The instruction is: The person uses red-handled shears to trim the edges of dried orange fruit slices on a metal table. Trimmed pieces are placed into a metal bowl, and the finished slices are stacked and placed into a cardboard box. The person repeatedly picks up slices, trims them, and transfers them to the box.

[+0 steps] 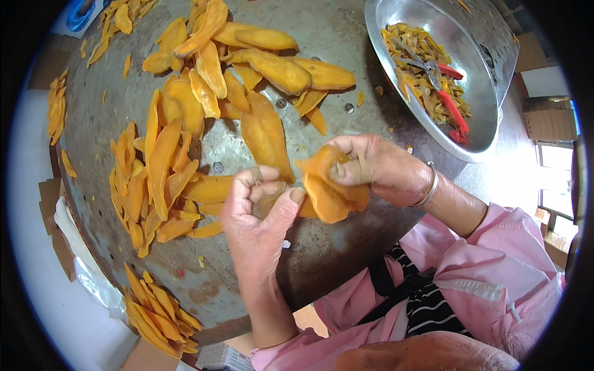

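Note:
My right hand [380, 169] grips a folded orange slice of dried fruit or root [329, 197], its thumb pressed against the slice's face. A bangle circles that wrist, and some fingertips appear wrapped in tan tape. Close by on the left, my left hand [260, 213] has curled fingers, with its thumb tip at the slice's edge. Whether it pinches the slice is unclear. Behind the hands, a long flat slice [264, 132] lies on the worn metal table [222, 148]. Beside my left hand is a loose heap of similar slices [160, 190].
A metal basin [487, 125] at the upper right holds small orange trimmings [417, 41] and red-handled pruning shears [448, 99]. More slices [274, 69] spread across the table's far side. A separate bunch [158, 315] sits at the near left edge, above a cardboard box [148, 357].

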Tool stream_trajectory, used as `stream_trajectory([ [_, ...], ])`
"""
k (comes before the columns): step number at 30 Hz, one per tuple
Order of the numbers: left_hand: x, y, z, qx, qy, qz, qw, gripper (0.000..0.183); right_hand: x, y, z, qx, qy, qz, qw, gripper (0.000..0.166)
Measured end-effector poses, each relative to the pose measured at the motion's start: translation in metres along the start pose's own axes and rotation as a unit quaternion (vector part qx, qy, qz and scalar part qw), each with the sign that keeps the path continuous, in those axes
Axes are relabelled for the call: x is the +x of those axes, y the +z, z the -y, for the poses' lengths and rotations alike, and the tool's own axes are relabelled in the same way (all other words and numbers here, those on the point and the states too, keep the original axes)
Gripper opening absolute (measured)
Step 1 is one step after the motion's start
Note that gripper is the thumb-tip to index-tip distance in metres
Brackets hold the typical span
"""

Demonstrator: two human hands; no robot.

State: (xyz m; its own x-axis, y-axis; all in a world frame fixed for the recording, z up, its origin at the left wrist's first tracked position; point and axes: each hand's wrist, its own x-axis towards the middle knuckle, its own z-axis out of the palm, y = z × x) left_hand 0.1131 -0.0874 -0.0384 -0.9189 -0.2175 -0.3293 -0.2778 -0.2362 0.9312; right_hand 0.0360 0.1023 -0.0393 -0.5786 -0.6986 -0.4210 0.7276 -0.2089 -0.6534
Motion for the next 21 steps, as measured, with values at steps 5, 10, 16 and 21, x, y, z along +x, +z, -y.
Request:
stream_trajectory([
  [5,-0.014,0.024,0.034,-0.124,0.015,0.016,0.992,0.037,0.005,-0.012,-0.016,0.056,0.006,-0.044,0.997,0.032],
  [10,-0.018,0.028,0.036,-0.031,0.059,-0.051,0.997,0.021,-0.001,-0.003,-0.013,-0.015,0.032,-0.064,0.997,0.031],
  [16,-0.011,0.025,0.026,-0.007,0.033,-0.026,0.999,0.02,-0.001,0.001,-0.019,-0.016,0.035,-0.076,0.996,0.032],
  [21,-0.013,0.029,0.028,-0.002,0.048,0.02,0.999,0.025,-0.003,0.003,-0.025,-0.038,0.001,-0.114,0.993,0.036],
])
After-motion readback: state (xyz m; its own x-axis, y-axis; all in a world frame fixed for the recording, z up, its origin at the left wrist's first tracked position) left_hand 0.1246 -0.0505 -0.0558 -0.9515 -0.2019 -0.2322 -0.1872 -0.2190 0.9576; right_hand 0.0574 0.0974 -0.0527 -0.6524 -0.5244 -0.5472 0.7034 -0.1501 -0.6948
